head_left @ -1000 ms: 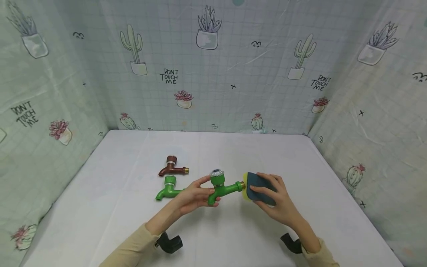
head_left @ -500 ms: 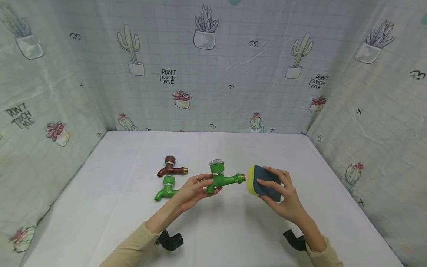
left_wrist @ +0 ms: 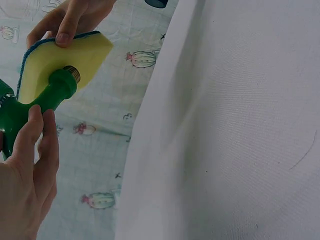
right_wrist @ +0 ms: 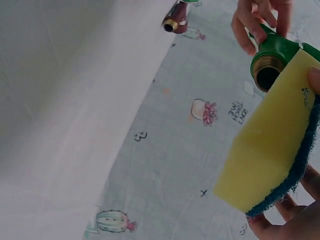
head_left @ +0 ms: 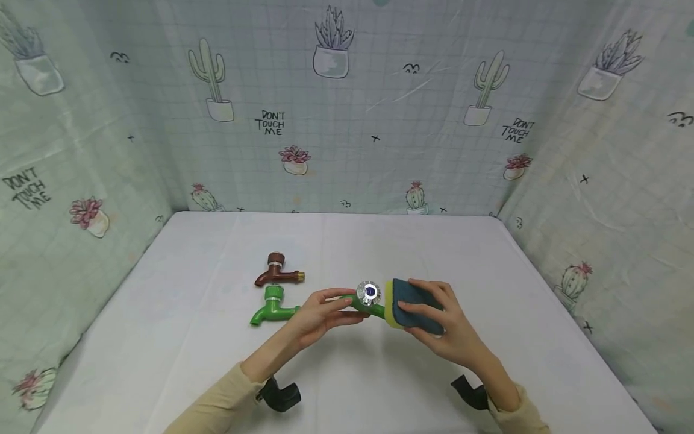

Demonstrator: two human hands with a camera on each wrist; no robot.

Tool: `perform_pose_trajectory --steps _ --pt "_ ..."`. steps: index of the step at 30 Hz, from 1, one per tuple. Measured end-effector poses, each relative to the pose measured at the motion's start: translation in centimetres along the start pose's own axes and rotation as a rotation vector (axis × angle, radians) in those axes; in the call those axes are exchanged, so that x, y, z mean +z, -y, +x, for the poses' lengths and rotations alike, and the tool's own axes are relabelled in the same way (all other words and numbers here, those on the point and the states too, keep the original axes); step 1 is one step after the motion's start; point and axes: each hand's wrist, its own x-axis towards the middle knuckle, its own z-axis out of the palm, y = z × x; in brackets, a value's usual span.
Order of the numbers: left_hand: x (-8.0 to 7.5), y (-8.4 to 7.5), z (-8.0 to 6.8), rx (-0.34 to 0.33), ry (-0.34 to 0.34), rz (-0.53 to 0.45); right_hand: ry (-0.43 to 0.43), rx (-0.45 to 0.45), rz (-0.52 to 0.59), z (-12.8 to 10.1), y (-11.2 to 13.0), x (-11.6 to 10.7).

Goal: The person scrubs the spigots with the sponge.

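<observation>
My left hand (head_left: 320,313) grips a green faucet (left_wrist: 55,95) by its spout end, raised above the table. The faucet's clear round knob (head_left: 369,293) faces the head camera, and its brass threaded end (right_wrist: 267,70) shows in the right wrist view. In my right hand (head_left: 447,325) is a sponge (head_left: 416,306) with a yellow soft side and a dark blue scouring side, held between thumb and fingers. The yellow side (left_wrist: 85,60) lies right at the faucet's threaded end, hiding that end in the head view.
On the white table (head_left: 228,253), a brown faucet (head_left: 279,270) lies behind a second green faucet (head_left: 273,306), both left of my hands. Black curved pieces (head_left: 280,395) show beside each forearm. Patterned cloth walls (head_left: 347,108) enclose the table's back and sides.
The sponge first parted from the faucet to the right, then came back left against it. The faucet has tipped so its knob top now faces the head camera.
</observation>
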Motion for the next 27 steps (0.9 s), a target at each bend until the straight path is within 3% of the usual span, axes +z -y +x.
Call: perform_pose_trajectory --steps 6,11,17,27 --pt "-0.1 0.0 -0.1 0.013 -0.044 0.033 0.042 0.017 -0.036 0.4 0.4 0.4" --pt "-0.2 0.3 0.0 0.003 -0.057 0.061 0.057 0.013 0.01 0.8 0.5 1.1" --pt "-0.1 0.3 -0.1 0.005 -0.052 0.067 0.006 0.031 0.069 0.8 0.3 2.0" --pt "0.5 0.4 -0.1 0.048 -0.098 0.092 -0.098 0.256 -0.011 0.9 1.4 3.1"
